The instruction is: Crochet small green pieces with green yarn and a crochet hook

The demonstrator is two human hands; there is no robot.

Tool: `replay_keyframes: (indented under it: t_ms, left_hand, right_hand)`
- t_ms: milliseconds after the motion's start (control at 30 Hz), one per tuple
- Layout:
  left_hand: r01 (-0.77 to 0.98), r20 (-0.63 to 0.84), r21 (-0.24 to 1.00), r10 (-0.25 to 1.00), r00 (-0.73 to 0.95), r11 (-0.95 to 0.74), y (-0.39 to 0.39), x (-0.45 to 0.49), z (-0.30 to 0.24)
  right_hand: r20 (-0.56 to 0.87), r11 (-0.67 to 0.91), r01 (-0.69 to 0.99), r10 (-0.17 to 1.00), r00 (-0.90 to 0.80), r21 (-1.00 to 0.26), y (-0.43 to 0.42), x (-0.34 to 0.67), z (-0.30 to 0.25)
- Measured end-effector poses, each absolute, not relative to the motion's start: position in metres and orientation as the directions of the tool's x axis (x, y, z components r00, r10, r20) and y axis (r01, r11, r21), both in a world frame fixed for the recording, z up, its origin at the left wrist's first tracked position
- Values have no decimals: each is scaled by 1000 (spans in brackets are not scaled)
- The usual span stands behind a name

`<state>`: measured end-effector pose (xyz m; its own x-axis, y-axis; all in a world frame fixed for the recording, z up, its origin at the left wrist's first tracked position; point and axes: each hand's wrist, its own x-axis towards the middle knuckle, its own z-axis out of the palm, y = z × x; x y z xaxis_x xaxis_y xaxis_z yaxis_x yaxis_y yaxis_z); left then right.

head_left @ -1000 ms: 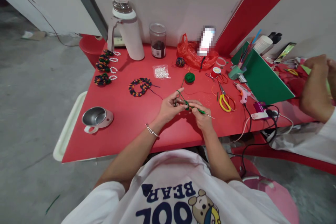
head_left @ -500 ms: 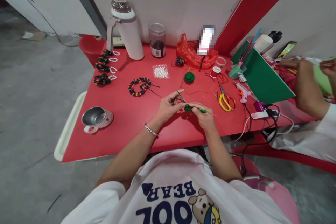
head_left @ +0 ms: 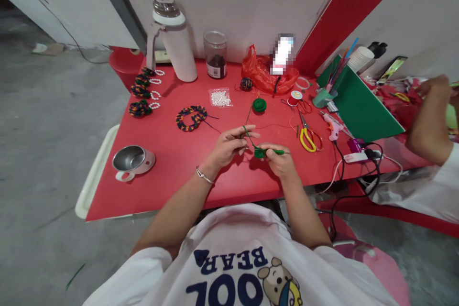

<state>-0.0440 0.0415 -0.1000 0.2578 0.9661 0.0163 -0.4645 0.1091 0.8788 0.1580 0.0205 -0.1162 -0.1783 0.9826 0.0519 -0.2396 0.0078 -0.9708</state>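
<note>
One slim green-handled tool (head_left: 278,152) lies nearly crosswise, clamped in my right hand (head_left: 282,165), the green yarn piece (head_left: 259,153) just left at its fingertips, nearer it than my left hand (head_left: 228,147), which carries the strand (head_left: 249,137), its pinch unclear.

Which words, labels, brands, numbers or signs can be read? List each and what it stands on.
"OOL": upside down on the white shirt, beside the cartoon bear.
"BEAR": upside down on the same shirt.
Jar label: too small to read.
Phone screen: blurred, unreadable.
</note>
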Motion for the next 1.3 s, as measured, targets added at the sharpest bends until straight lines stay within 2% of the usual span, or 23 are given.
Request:
replay_keyframes:
  t_ms: [100,233,433,567,800,967,1133,1300]
  left_hand:
    - [-480,114,875,936,333,64,40,-47,-106]
    - [-470,164,881,895,414,56,38,-49,-111]
    - [-451,185,892,885,428,31,37,-50,-102]
    - [-401,162,916,916,367,-1,37,-46,-96]
    - [-376,145,925,967,212,-56,40,-40,-91]
    - [-383,80,924,982,171,-9,42,-41,-91]
    - [-440,14,893,974,228,90,42,-40,-93]
    - [-463,29,883,975,220,78,41,-41,-94]
  right_hand:
    - [-104,-202,-456,967,-231,-867,19,151,-120]
    - [-208,-376,-571,917,-339,-730,18,144,-127]
    - [-282,-492,-623,867,-410,-608,18,144,-130]
    - [-325,-497,-614,867,-378,-613,18,144,-127]
    - [-232,-317,-570,948,-219,-758,16,140,-123]
    - [-6,-39,-472,998,-70,-881,12,135,-113]
    - [226,228,-298,973,45,-927,8,133,-107]
    - [272,280,-121,959,79,-952,5,133,-104]
